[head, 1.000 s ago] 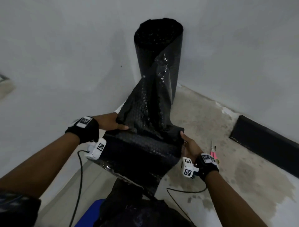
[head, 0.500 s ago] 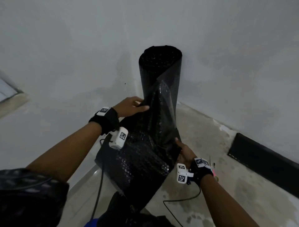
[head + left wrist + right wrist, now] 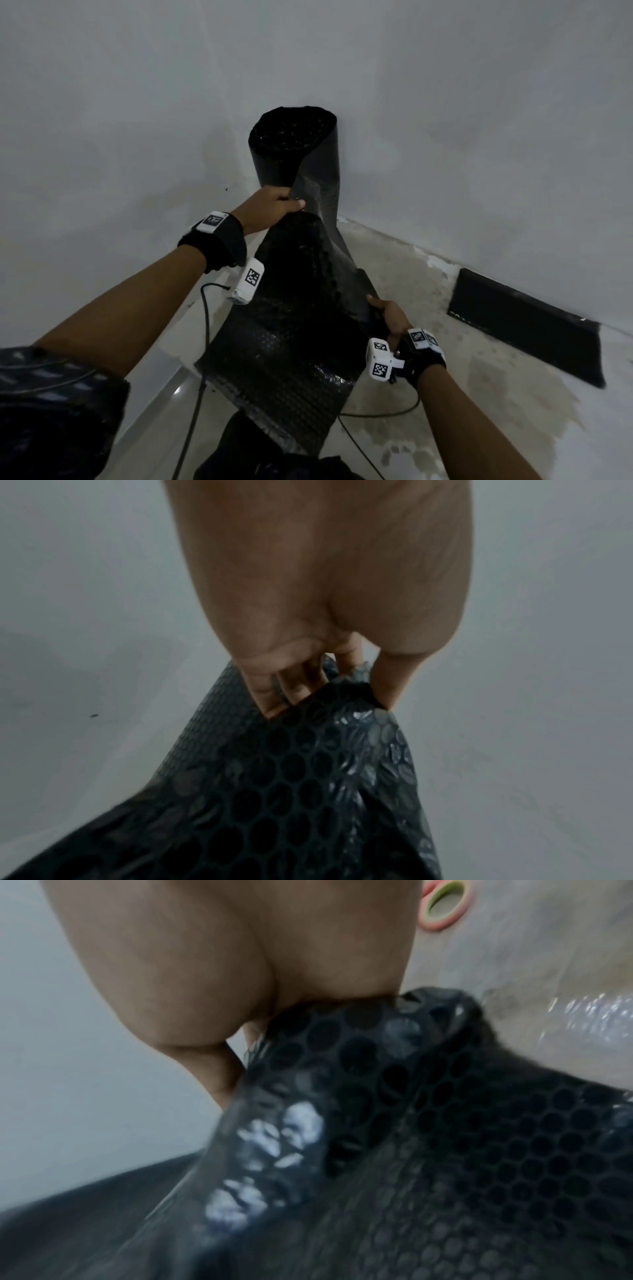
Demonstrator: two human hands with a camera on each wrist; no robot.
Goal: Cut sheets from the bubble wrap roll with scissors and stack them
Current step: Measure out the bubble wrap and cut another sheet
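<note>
Raised since a second ago, the left hand [image 3: 274, 205] pinches the unrolled sheet [image 3: 291, 342] beside the upright bubble wrap roll [image 3: 294, 147]; its lower edge is gripped, seemingly, by the right hand [image 3: 390, 318].

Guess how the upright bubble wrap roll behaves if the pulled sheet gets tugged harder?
Probably tips: the bubble wrap roll stands on end, tall and narrow, and the left hand grips the sheet high on it. Likely light for its size. The sheet looks floppy, sagging and creasing between the left hand and the right hand.
</note>
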